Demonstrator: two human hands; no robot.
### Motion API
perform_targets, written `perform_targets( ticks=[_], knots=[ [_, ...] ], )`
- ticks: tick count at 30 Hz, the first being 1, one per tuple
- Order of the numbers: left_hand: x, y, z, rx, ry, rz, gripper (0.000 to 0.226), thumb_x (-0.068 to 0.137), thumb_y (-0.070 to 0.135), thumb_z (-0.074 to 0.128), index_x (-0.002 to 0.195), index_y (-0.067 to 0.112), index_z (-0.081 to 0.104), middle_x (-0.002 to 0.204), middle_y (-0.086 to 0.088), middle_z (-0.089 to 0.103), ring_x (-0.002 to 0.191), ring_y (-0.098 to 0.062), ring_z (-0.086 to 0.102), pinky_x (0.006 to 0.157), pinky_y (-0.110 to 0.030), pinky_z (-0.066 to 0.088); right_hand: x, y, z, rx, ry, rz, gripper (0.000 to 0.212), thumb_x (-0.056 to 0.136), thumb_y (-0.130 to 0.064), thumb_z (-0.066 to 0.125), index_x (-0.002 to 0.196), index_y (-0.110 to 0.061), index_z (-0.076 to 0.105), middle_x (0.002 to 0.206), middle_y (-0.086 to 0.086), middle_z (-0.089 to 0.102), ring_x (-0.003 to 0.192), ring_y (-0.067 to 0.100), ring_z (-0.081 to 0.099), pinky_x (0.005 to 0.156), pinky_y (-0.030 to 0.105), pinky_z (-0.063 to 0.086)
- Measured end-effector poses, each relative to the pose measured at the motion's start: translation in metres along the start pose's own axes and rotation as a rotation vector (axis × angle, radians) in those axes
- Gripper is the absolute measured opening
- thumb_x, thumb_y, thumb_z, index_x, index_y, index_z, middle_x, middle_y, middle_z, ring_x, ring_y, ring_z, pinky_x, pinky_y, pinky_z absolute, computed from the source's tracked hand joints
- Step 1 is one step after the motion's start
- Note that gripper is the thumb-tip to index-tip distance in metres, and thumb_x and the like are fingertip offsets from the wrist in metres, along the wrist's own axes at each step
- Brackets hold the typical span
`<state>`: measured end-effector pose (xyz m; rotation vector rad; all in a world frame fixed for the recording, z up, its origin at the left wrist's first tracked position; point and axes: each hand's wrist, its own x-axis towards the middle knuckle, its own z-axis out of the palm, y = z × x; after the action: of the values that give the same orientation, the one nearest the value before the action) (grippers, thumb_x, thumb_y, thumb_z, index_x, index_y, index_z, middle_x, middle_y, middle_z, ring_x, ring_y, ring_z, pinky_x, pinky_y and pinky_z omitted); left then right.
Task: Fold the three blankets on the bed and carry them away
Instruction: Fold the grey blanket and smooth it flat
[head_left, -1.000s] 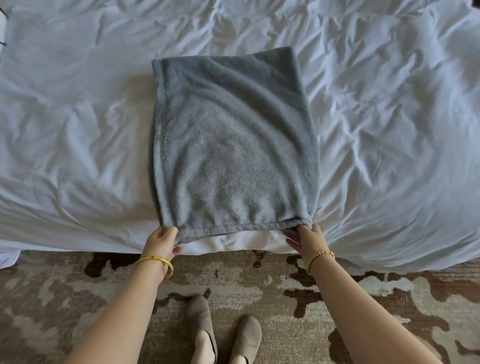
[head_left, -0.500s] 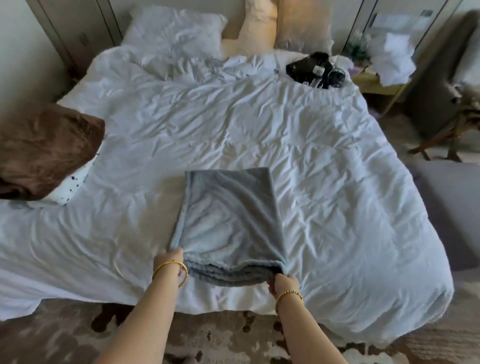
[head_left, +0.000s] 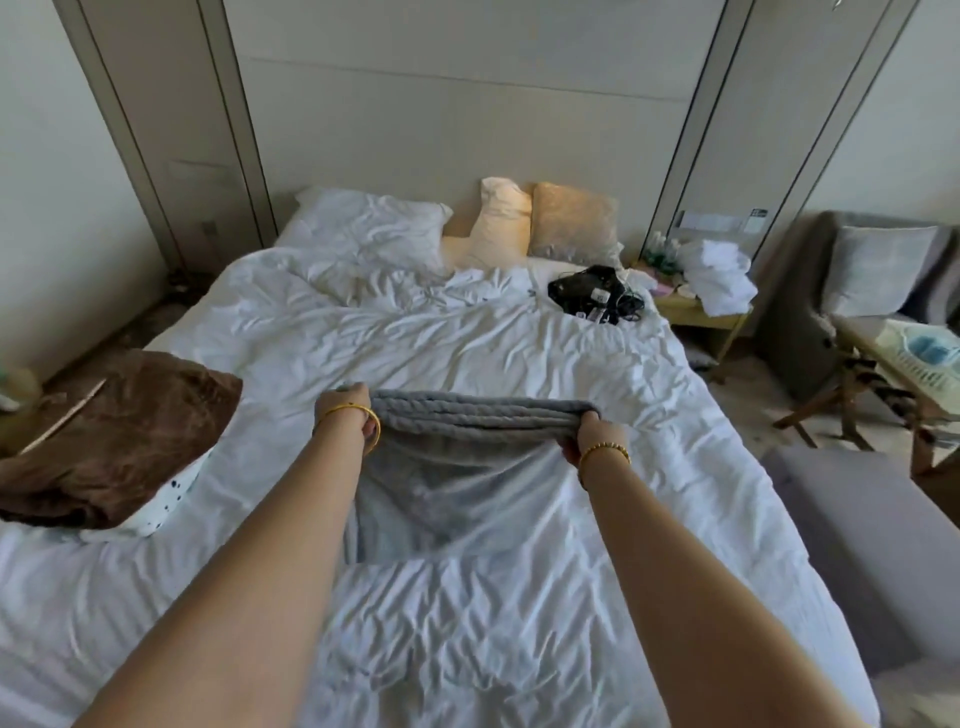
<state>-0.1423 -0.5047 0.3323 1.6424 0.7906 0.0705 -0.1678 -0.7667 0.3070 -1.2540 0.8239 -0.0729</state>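
Both arms reach out over the bed (head_left: 467, 597), white rumpled duvet. Left hand (head_left: 345, 410) has its grip clamped on the left end of the grey blanket (head_left: 447, 488), fingers curled over the stacked folded edge; gold bangle on that wrist. Right hand (head_left: 592, 434) has its grip clamped on the right end of the same edge, beaded gold bracelet on the wrist. The gripped edge is bunched in several layers and raised off the duvet, stretched level between the two hands; the rest of the grey blanket hangs and lies below it toward the camera, on the middle of the bed. Brown blanket (head_left: 114, 441) sits in a loose heap at the left edge of the bed, on top of a white spotted blanket (head_left: 166, 501), only a corner of that one visible. Well apart from the grey one. At the head end: white pillow (head_left: 369, 228), two cream cushions (head_left: 540, 223), a black bag with cables (head_left: 597, 293) on the right side. Nightstand (head_left: 696, 312) right of the bed with white cloth piled on it. Grey armchair (head_left: 872, 280) far right.
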Motion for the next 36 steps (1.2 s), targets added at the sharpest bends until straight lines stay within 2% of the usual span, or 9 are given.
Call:
perform_targets(
  ticks=[2,5,10,13,15,22,27,30,36],
  knots=[
    [0.021,0.027,0.001,-0.123,-0.034,-0.012,0.033,0.091,0.018,0.045,0.118,0.001,0.052,0.085,-0.012,0.056,0.06,-0.021,0.048,0.038,-0.019,0.044,0.005,-0.028,0.021,0.025,-0.006,-0.019,0.009,0.095,-0.011,0.045,0.093,-0.007,0.053,0.075,0.01,0.05,0.059,0.021,0.052,0.03,0.018,0.044],
    [0.056,0.058,0.005,-0.219,-0.076,-0.059,0.03,0.089,0.016,0.047,0.116,0.003,0.05,0.089,-0.013,0.056,0.078,-0.028,0.059,0.078,-0.036,0.052,0.018,-0.063,0.056,-0.06,-0.01,-0.089,0.019,0.093,-0.001,0.041,0.104,-0.007,0.056,0.09,0.011,0.054,0.073,0.022,0.056,0.032,0.018,0.046],
    [0.118,0.129,0.019,-0.091,-0.06,0.049,0.03,0.091,0.019,0.044,0.064,0.004,0.042,0.025,-0.005,0.042,0.02,-0.011,0.042,0.047,-0.029,0.037,0.032,-0.132,0.117,-0.318,-0.127,-0.314,0.037,0.096,-0.003,0.037,0.133,-0.002,0.042,0.113,0.013,0.057,0.09,0.022,0.058,0.062,0.021,0.05],
    [0.147,0.179,0.034,-0.058,0.015,0.349,0.028,0.088,0.019,0.047,0.108,0.0,0.056,0.098,-0.017,0.068,0.089,-0.028,0.068,0.079,-0.039,0.053,0.039,-0.176,0.151,-0.37,0.085,-0.606,0.035,0.094,-0.011,0.045,0.128,-0.011,0.052,0.13,0.012,0.054,0.116,0.028,0.053,0.069,0.019,0.044],
    [0.159,0.185,0.045,0.148,-0.127,0.347,0.039,0.09,0.017,0.049,0.125,0.001,0.047,0.116,-0.021,0.059,0.096,-0.038,0.063,0.075,-0.04,0.056,0.038,-0.185,0.166,-0.608,0.15,-0.579,0.038,0.094,-0.022,0.051,0.132,-0.015,0.049,0.136,0.008,0.05,0.124,0.025,0.049,0.082,0.019,0.045],
    [0.202,0.186,0.062,-0.319,-0.244,0.05,0.056,0.088,0.011,0.057,0.135,0.012,0.028,0.122,-0.016,0.05,0.058,-0.016,0.049,0.033,-0.017,0.044,0.083,-0.177,0.175,-0.374,0.211,-0.516,0.039,0.087,0.0,0.036,0.11,-0.011,0.065,0.09,0.008,0.053,0.087,0.026,0.052,0.07,0.031,0.047],
    [0.211,0.189,0.073,-0.363,-0.23,0.114,0.012,0.091,0.018,0.046,0.099,0.01,0.043,0.08,-0.007,0.047,0.05,-0.014,0.041,0.035,-0.013,0.039,0.098,-0.182,0.182,-0.241,0.297,-0.502,0.024,0.085,-0.008,0.04,0.064,-0.01,0.051,0.059,0.001,0.042,0.069,0.021,0.045,0.061,0.029,0.034],
    [0.221,0.198,0.071,-0.235,-0.3,0.086,0.018,0.088,0.026,0.043,0.079,0.013,0.051,0.073,-0.002,0.042,0.053,-0.013,0.04,0.037,-0.01,0.036,0.11,-0.194,0.183,-0.227,0.299,-0.46,0.028,0.084,-0.01,0.041,0.057,-0.013,0.043,0.06,0.002,0.043,0.058,0.016,0.043,0.061,0.031,0.037],
    [0.245,0.184,0.09,-0.155,-0.305,-0.042,0.021,0.086,0.03,0.052,0.1,0.014,0.054,0.074,-0.002,0.047,0.056,-0.012,0.046,0.038,-0.013,0.04,0.148,-0.19,0.185,-0.38,0.189,-0.31,0.015,0.088,-0.013,0.042,0.074,-0.01,0.047,0.07,0.005,0.047,0.064,0.019,0.048,0.056,0.028,0.041]
  ],
)
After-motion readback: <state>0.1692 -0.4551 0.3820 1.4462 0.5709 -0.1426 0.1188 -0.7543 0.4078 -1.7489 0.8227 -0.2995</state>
